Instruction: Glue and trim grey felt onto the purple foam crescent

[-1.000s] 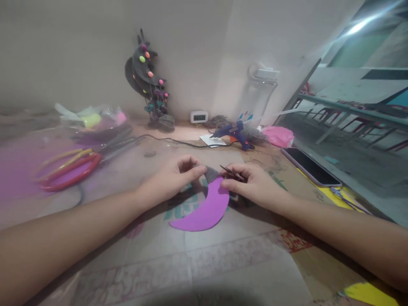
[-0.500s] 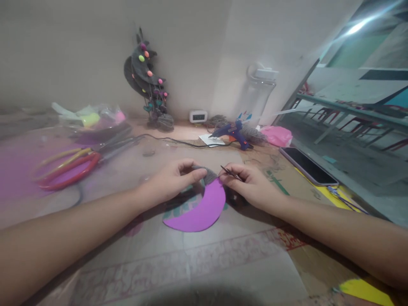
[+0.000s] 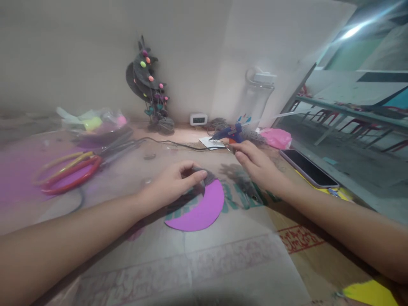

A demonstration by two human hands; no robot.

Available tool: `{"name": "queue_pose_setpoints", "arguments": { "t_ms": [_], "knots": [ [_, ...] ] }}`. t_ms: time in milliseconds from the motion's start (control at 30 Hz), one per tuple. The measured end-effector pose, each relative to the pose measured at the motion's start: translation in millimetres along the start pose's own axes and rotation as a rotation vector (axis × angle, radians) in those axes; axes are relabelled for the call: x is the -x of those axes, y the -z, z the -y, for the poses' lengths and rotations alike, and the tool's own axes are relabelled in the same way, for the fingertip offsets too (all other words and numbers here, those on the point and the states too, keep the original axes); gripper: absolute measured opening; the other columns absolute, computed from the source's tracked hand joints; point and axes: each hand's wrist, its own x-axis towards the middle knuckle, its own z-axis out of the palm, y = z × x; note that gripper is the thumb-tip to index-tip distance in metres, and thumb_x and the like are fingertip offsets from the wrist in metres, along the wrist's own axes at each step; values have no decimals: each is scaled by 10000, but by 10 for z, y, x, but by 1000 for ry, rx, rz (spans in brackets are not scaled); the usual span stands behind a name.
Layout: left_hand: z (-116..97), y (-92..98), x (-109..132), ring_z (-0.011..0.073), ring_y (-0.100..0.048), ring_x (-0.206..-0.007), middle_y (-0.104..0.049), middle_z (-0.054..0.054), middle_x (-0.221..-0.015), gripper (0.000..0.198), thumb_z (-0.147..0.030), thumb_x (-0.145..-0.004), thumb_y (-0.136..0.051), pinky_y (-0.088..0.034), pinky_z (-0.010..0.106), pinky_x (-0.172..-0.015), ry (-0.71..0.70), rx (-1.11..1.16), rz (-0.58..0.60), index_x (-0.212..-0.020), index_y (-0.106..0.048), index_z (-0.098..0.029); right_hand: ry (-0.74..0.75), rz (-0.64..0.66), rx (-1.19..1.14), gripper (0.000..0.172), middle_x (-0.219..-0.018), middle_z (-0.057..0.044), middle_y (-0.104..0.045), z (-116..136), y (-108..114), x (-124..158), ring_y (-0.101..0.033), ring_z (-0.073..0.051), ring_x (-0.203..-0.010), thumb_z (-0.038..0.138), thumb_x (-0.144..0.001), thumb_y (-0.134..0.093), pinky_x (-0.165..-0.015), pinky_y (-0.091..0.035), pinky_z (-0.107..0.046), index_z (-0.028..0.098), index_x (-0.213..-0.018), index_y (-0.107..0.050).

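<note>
My left hand point(image 3: 178, 180) pinches the upper end of a purple crescent moon cutout point(image 3: 204, 208), where grey yarn point(image 3: 209, 175) is wrapped around it. The bare purple part curves down over the table covering. My right hand point(image 3: 256, 163) is stretched forward, its fingers bent together close in front of a blue glue gun point(image 3: 227, 133). Something thin shows at its fingertips, too small to name. The hand covers most of the glue gun's handle, and I cannot tell whether it touches it. The gun's nozzle points left over a white card point(image 3: 211, 143).
Red-and-yellow-handled scissors point(image 3: 72, 172) lie left, near a plastic bag point(image 3: 95, 123). A decorated grey moon hanging point(image 3: 145, 80), a small clock point(image 3: 198, 119) and a clear bottle point(image 3: 258, 100) stand behind. A pink bag point(image 3: 276, 138) and a phone point(image 3: 309, 168) are right.
My right hand has left the crescent's yarn edge and moved forward and right to the glue gun. The left hand keeps its hold on the crescent.
</note>
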Motion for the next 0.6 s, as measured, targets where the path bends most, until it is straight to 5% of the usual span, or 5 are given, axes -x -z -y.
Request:
{"name": "queue_pose_setpoints", "arguments": {
  "t_ms": [167, 400, 600],
  "knots": [
    [5, 1, -13, 122, -553, -575, -699, 21, -728, 329, -501, -862, -565, -367, 222, -497, -22, -3, 14, -836, -616, -178, -73, 138, 13, 344, -1154, -98, -621, -89, -40, -48, -592, -226, -1031, 335, -934, -448, -915, -447, -375, 174, -1212, -574],
    [18, 8, -3, 88, -446, -466, -660, 6, -703, 354, -508, -874, -528, -293, 217, -425, -21, -56, -8, -877, -636, -171, -174, -155, 161, 233, -981, -100, -626, -468, 66, -199, -582, -237, -915, 351, -848, -565, -852, -459, -384, 159, -979, -578],
    [48, 6, -31, 137, -543, -612, -655, 24, -779, 362, -506, -888, -492, -383, 233, -510, -64, -76, 0, -840, -626, -174, -261, -190, 104, 493, -1253, -165, -585, -879, 40, -314, -569, -249, -1130, 307, -841, -593, -970, -448, -380, 116, -1283, -487]
  ]
}}
